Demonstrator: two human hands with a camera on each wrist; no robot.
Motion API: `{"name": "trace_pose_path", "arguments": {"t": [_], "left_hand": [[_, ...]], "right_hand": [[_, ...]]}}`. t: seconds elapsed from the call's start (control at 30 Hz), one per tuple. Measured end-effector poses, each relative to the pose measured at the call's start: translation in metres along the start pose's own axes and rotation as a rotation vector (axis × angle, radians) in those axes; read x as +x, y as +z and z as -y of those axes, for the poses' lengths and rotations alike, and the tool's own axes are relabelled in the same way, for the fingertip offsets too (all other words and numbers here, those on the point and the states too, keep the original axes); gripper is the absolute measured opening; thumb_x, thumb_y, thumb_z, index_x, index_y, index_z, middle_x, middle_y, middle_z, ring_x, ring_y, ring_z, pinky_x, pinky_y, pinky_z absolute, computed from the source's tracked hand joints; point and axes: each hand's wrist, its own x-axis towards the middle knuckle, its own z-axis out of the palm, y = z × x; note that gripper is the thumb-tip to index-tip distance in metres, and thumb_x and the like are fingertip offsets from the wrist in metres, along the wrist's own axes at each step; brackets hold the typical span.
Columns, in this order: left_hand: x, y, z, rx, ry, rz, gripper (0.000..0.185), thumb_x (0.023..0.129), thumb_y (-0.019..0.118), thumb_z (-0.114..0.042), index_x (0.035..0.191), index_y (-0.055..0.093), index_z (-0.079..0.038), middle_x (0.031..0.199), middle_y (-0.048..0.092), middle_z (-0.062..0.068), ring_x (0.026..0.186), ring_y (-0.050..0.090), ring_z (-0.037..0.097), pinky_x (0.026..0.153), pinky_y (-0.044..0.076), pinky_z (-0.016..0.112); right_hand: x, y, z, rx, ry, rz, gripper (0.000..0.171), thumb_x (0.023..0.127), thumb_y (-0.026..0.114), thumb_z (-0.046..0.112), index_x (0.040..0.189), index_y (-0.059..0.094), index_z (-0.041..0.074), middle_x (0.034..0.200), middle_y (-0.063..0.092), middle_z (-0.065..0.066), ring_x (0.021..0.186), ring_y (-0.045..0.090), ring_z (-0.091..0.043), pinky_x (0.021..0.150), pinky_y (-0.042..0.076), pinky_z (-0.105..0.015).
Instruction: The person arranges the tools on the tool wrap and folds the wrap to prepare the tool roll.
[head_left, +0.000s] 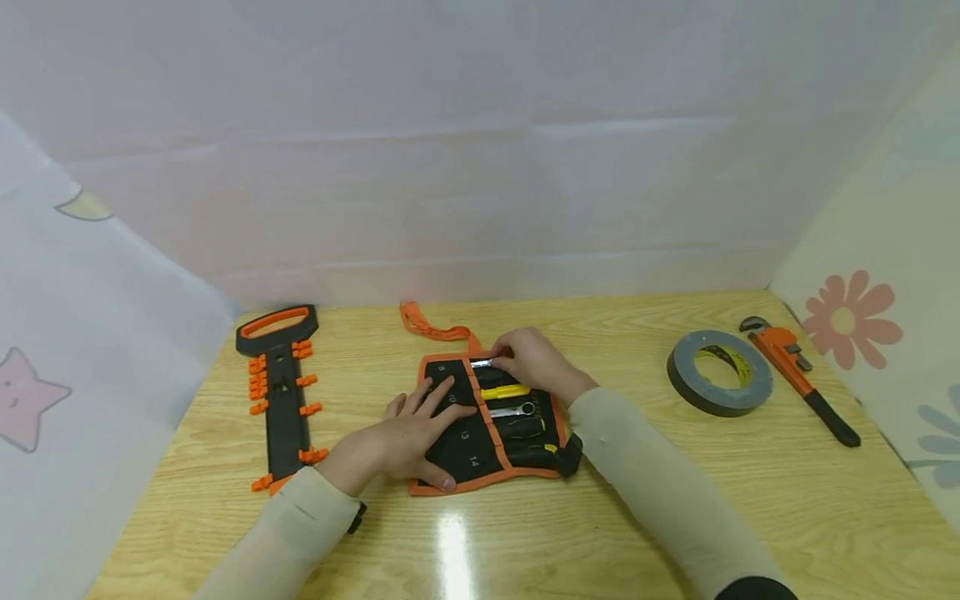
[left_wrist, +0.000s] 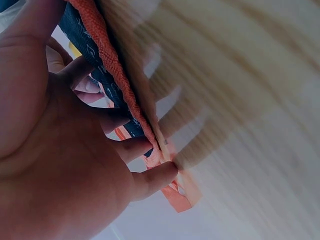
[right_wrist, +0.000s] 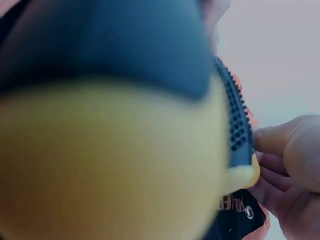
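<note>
A black tool pouch (head_left: 463,454) with orange trim and numbered pockets lies unrolled on the table. My left hand (head_left: 412,433) rests flat on its left half, fingers spread; in the left wrist view, its fingers (left_wrist: 155,180) reach over the trimmed edge. At the pouch's upper edge my right hand (head_left: 536,364) pinches a silver metal tool (head_left: 481,363), its far part hidden by the fingers. Below that lie a yellow-handled tool (head_left: 505,392), a ring wrench (head_left: 513,411) and dark-handled tools (head_left: 531,455). A textured black handle (right_wrist: 239,125) shows beside the right fingers in the right wrist view.
On the left lies a black rack (head_left: 285,408) with orange clips and a loop handle. A roll of tape (head_left: 686,379) and an orange pipe wrench (head_left: 787,358) lie to the right. An orange strap (head_left: 438,332) trails behind the pouch. Cloth walls border the table.
</note>
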Motion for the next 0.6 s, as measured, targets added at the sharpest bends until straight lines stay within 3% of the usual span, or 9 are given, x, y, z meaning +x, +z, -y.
{"name": "trace_pose_path", "arguments": {"t": [0.27, 0.4, 0.6], "left_hand": [[0.004, 0.005, 0.006, -0.016, 0.024, -0.013, 0.107, 0.08, 0.086, -0.066, 0.169, 0.029, -0.043, 0.184, -0.006, 0.012, 0.166, -0.003, 0.052, 0.122, 0.011, 0.084], [0.004, 0.006, 0.007, -0.023, 0.039, -0.018, 0.108, 0.08, 0.085, -0.066, 0.169, 0.029, -0.042, 0.183, -0.007, 0.013, 0.166, -0.003, 0.053, 0.122, 0.01, 0.085], [0.0, 0.005, 0.007, -0.041, 0.047, -0.029, 0.106, 0.081, 0.086, -0.065, 0.169, 0.031, -0.042, 0.183, -0.006, 0.013, 0.166, -0.002, 0.054, 0.122, 0.009, 0.085]], "right_hand": [[0.001, 0.0, 0.0, 0.025, 0.021, 0.004, 0.015, 0.106, 0.072, 0.022, 0.11, 0.083, 0.012, 0.106, 0.08, -0.004, 0.086, 0.069, -0.015, 0.084, 0.06, -0.036], [-0.003, 0.0, -0.004, 0.057, 0.038, 0.022, 0.022, 0.11, 0.067, 0.024, 0.119, 0.082, 0.011, 0.113, 0.08, -0.005, 0.092, 0.071, -0.016, 0.088, 0.061, -0.038], [-0.02, -0.003, -0.01, 0.125, 0.031, -0.002, 0.033, 0.113, 0.06, 0.027, 0.137, 0.074, 0.01, 0.131, 0.076, -0.009, 0.116, 0.073, -0.025, 0.102, 0.059, -0.046]]}}
